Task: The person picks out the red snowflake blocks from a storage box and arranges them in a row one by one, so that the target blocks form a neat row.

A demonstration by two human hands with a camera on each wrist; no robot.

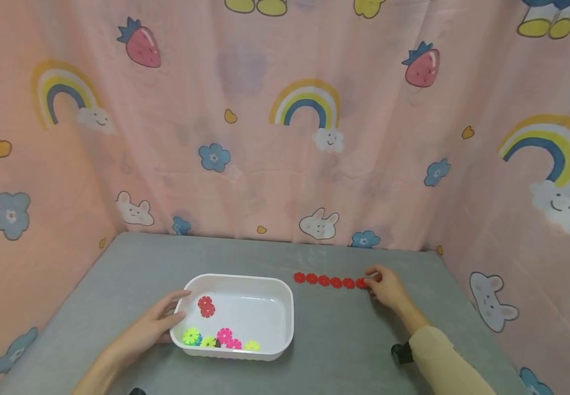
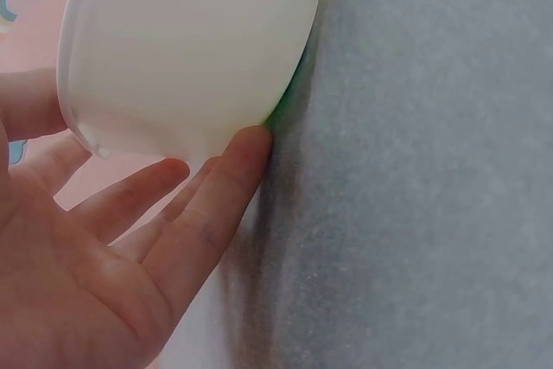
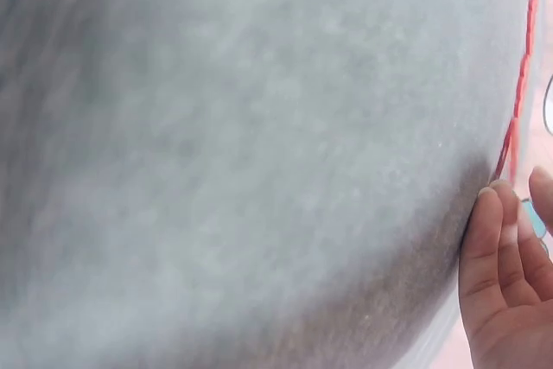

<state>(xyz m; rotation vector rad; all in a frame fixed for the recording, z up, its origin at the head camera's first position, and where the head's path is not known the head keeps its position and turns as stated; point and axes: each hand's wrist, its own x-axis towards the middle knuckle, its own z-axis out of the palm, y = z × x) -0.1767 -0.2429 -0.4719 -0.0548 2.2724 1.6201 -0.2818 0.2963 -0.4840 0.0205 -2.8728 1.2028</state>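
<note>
My left hand holds the left side of a white plastic basin, with digits over its rim; in the left wrist view, fingertips touch the basin's outer wall. Inside lie two red notched discs and several yellow-green, pink and blue ones along the near side. Right of the basin, several red notched discs form a row on the table. At the row's right end my right hand pinches a red notched disc, mostly hidden by fingertips. The right wrist view shows the row edge-on.
The grey table meets pink patterned cloth at the back and both sides. A dark band sits by the right sleeve's cuff. A small dark object shows at the bottom edge.
</note>
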